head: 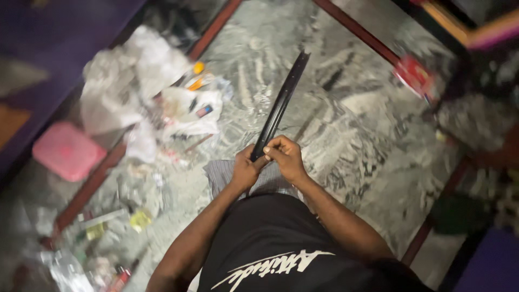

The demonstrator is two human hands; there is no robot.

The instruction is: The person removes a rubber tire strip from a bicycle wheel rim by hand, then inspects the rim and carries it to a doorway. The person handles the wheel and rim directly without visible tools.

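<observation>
Black curved strip (280,103) — long, narrow, slightly bowed — sits gripped at its near end in both my hands above a grey striped cloth (227,176) on my lap. My left hand (244,172) wraps it from below; my right hand (285,157) pinches it closed from above. Its long axis runs away from me, up and slightly right, over the marble floor (346,124). I judge I'm steadying it for wiping — next needs a firm one-hand hold.

Marble floor (346,135) under plastic bags (135,81), litter (135,216).

White plastic bags (135,81) and scattered litter (116,216) crowd the left. The marble floor (346,124) on the right lies open.
</observation>
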